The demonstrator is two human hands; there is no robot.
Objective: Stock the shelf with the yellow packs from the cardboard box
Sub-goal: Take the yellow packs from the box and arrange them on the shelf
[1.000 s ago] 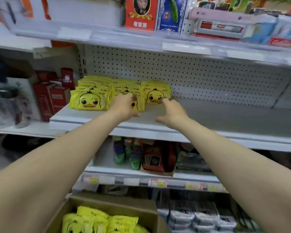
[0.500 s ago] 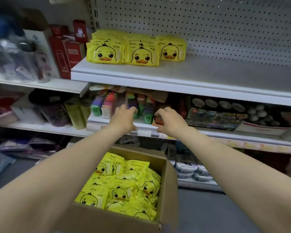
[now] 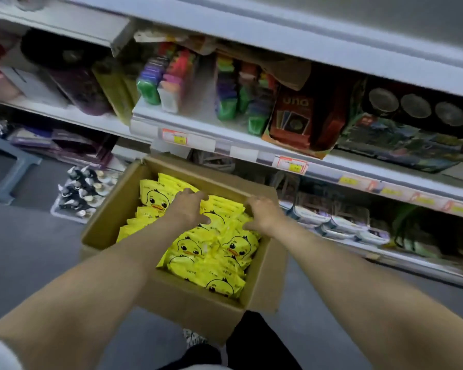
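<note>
An open cardboard box (image 3: 182, 297) stands on the floor in front of me, filled with several yellow packs (image 3: 214, 253) printed with a duck face. My left hand (image 3: 188, 208) rests on the packs at the back of the box, fingers spread. My right hand (image 3: 264, 213) lies on the packs by the box's far right corner, and its fingertips dip out of sight among them. Neither hand plainly grips a pack. The front edge of the white shelf (image 3: 292, 36) runs across the top; its surface is out of view.
A lower shelf (image 3: 198, 134) just behind the box carries coloured card packs and a red card-game box (image 3: 300, 116). A tray of small dark items (image 3: 78, 193) lies on the floor to the left, beside a grey stool (image 3: 3, 172). More goods fill the bottom shelf at right.
My view tilted down from the shelf with its stacked yellow packs to the box. Both hands dropped from the shelf, past the lower shelf edge, onto the packs in the box.
</note>
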